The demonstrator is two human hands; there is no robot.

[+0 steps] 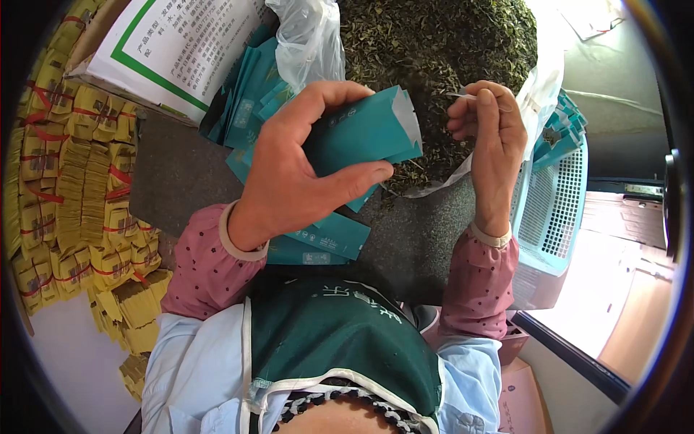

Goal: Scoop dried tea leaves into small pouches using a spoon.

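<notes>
My left hand (pixel 293 168) holds a teal paper or foil pouch (pixel 358 130), thumb on the near side and fingers wrapped round the far side. The pouch tilts to the right, and its notched mouth shows a pale lining. To the right, my right hand (pixel 490 125) pinches a thin, whitish, translucent piece (pixel 461 96) between thumb and fingers; it is too small to tell what it is. Beyond both hands lies a large heap of dried green leaves, likely tea (pixel 434 49), in a clear plastic bag (pixel 312 43). Flat teal pouches (pixel 333 236) lie below my left hand.
A white carton with printed writing (pixel 173 49) stands at upper left. Bundles of yellow packets tied with red bands (pixel 81 163) fill the left side. On the right, a light-blue plastic basket (pixel 547 211) has several teal pouches (pixel 564 130) at its far end.
</notes>
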